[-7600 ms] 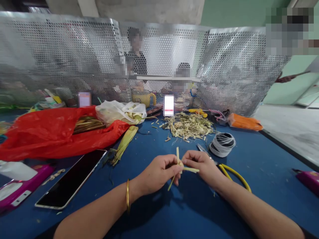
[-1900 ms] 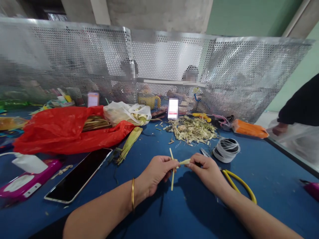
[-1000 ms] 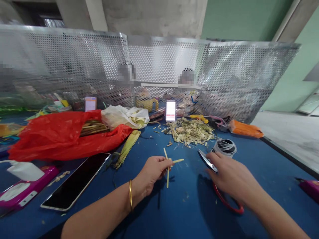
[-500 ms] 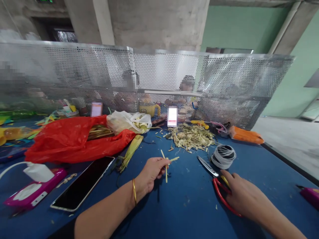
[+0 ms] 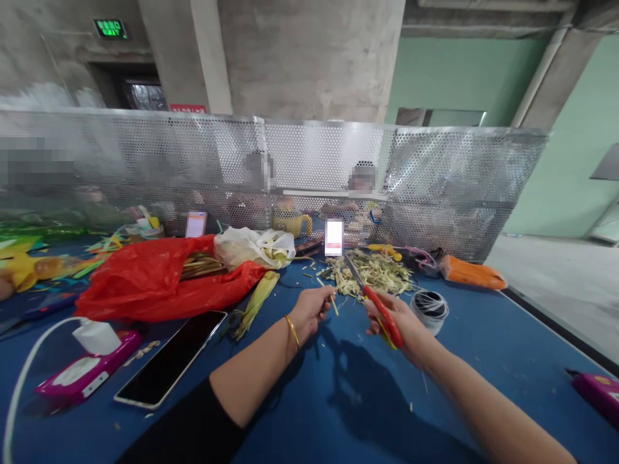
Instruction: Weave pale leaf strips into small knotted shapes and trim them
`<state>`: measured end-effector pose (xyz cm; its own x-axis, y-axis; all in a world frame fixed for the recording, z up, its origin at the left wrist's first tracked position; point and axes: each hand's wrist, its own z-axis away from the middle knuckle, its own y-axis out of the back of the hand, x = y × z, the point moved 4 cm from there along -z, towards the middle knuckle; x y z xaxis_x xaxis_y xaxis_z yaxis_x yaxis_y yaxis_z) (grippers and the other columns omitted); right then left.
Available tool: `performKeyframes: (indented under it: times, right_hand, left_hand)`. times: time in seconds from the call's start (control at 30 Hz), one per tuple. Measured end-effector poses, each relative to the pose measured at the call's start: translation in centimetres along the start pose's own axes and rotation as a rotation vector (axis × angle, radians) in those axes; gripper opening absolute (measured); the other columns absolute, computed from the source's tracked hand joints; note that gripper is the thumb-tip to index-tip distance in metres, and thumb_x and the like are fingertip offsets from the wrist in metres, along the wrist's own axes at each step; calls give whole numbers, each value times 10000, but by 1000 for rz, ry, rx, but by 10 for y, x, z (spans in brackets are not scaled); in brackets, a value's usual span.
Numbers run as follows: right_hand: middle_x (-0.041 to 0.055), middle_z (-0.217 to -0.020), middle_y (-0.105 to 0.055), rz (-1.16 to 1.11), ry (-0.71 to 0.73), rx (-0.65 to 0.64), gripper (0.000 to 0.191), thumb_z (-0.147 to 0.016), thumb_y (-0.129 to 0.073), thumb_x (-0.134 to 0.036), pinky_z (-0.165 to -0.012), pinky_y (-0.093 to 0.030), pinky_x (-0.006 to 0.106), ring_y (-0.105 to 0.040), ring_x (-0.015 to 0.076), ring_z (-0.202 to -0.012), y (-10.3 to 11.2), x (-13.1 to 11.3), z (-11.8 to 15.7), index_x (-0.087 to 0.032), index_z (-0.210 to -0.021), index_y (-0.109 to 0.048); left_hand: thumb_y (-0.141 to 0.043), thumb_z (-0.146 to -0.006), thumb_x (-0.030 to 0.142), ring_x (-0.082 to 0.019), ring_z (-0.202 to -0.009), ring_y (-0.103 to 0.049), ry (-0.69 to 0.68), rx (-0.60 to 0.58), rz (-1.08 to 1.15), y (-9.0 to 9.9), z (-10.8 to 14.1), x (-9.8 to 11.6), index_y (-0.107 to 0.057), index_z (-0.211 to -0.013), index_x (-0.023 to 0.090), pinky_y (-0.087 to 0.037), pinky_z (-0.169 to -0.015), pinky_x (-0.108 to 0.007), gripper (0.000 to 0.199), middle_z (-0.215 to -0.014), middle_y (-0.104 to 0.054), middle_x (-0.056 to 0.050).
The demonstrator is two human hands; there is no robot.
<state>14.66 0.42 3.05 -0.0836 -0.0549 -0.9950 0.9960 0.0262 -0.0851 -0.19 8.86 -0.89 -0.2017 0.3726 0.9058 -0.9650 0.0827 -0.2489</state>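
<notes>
My left hand (image 5: 314, 310), with a gold bangle at the wrist, pinches a pair of thin pale plant strips (image 5: 334, 304) near the middle of the table. Just to its right, my right hand (image 5: 394, 316) grips red-handled scissors (image 5: 382, 309), raised off the table with the blades pointing up and left. A pile of dry, pale-green plant scraps (image 5: 374, 274) lies behind both hands. Beside my right hand stands a roll of grey-white cord or wire (image 5: 429, 310). A bundle of dried husk (image 5: 256, 303) rests left of my left hand.
On the left lie a red plastic bag (image 5: 155, 277), a black-screened phone (image 5: 171, 361) and a purple power strip (image 5: 89, 370) with a white plug. A white bag (image 5: 249, 247), an orange packet (image 5: 472, 273) and a perforated metal screen (image 5: 319, 148) are farther back; people sit behind it.
My right hand has lifted the scissors from the table beside the roll and brought them left, close to my left hand. The left hand still pinches the strips. The view has tilted up slightly.
</notes>
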Motion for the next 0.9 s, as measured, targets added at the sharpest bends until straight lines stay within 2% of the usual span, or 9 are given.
performKeyframes:
  times: [0.07,0.13,0.23,0.33,0.53,0.9]
  right_hand:
    - [-43,-689,-516,4,-30,-52,507,-645,-737,-546,-600,-481,249,-535,87,-547,0,8,-8,-192,-976,-588]
    - [-27,-733,-550,47,-75,-101,517,-673,-700,-587,-597,-474,235,-562,100,-601,7,18,-8,-209,-1003,-578]
    - [-28,-747,-539,124,-127,-138,502,-733,-645,-594,-452,-404,187,-495,74,-529,18,27,-1,-215,-1051,-558]
    - [-23,-736,-535,150,-193,-183,499,-773,-583,-616,-387,-346,160,-461,62,-498,19,27,4,-193,-1036,-551]
    - [-39,-678,-528,191,-274,-150,443,-726,-629,-609,-358,-335,151,-450,62,-469,13,22,6,-198,-862,-533]
    - [-49,-616,-514,202,-270,-166,452,-708,-656,-598,-321,-338,138,-442,42,-418,13,29,1,-170,-766,-521]
  left_hand:
    - [-712,-593,269,-42,-423,-367,17,7,11,1,-6,0,-512,-561,142,-181,-405,-183,240,-519,-480,34]
    - [-730,-590,285,-44,-419,-383,31,9,20,7,-10,0,-529,-573,134,-186,-404,-184,252,-526,-501,26]
    - [-740,-611,312,-47,-429,-418,35,11,30,19,-16,2,-566,-622,120,-197,-403,-181,259,-572,-551,7]
    - [-726,-645,294,-45,-435,-438,55,0,34,24,-20,3,-573,-639,115,-207,-401,-175,236,-599,-568,-1]
    - [-693,-668,220,-33,-446,-432,49,-38,37,17,-20,0,-597,-654,106,-198,-390,-163,151,-624,-567,-1]
    - [-753,-613,255,-33,-478,-447,41,-101,50,11,-17,-12,-627,-712,99,-235,-400,-151,224,-718,-623,-33]
